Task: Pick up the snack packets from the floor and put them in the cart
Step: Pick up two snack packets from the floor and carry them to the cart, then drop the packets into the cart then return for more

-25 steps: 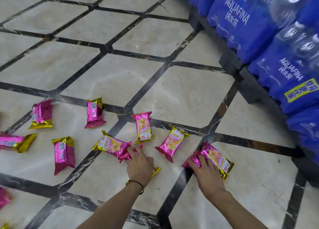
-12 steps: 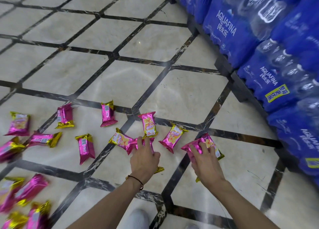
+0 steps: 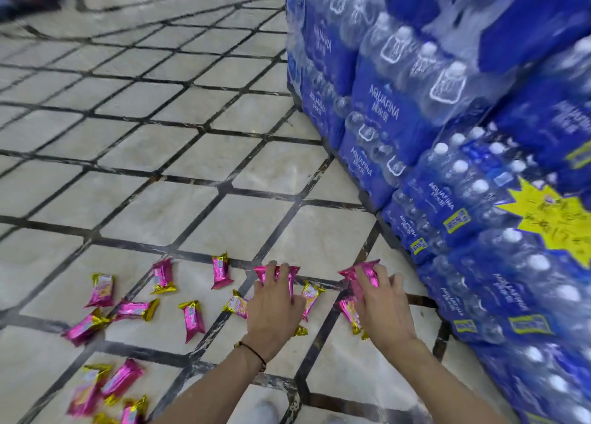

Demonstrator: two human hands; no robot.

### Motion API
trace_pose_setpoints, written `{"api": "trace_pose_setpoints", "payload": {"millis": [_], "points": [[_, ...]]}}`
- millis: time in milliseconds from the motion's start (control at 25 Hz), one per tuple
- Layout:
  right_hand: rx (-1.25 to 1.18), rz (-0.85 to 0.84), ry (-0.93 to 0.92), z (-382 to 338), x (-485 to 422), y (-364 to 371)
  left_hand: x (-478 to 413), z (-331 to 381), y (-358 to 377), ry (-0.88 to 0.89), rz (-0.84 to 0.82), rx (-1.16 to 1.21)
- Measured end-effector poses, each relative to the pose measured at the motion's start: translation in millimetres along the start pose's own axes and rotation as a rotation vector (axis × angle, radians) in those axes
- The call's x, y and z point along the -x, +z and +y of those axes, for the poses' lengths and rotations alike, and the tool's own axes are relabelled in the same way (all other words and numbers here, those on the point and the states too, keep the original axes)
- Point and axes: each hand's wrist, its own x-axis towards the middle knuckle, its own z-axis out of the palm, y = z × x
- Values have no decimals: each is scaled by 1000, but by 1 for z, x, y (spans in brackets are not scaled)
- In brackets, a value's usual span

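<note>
Bulk stock: shrink-wrapped packs of clear water bottles (image 3: 399,103), blue labels
Stacked several high; yellow star-shaped sign (image 3: 553,222) on one pack.

Pink-and-gold snack packets (image 3: 191,320), cream floor (image 3: 134,199) with black diamond lines

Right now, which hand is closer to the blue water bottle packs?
Right. The right hand grips pink packets just beside the water bottle packs; the left hand grips other packets farther left.
</note>
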Motion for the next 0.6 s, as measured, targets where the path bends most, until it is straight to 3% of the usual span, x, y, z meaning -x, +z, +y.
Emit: {"api": "trace_pose_setpoints", "payload": {"millis": [280, 600], "points": [[38, 103, 20, 1, 3, -213, 36, 74, -192, 84, 78, -1], [-74, 162, 120, -4, 23, -365, 78, 132, -323, 168, 204, 2]]}}
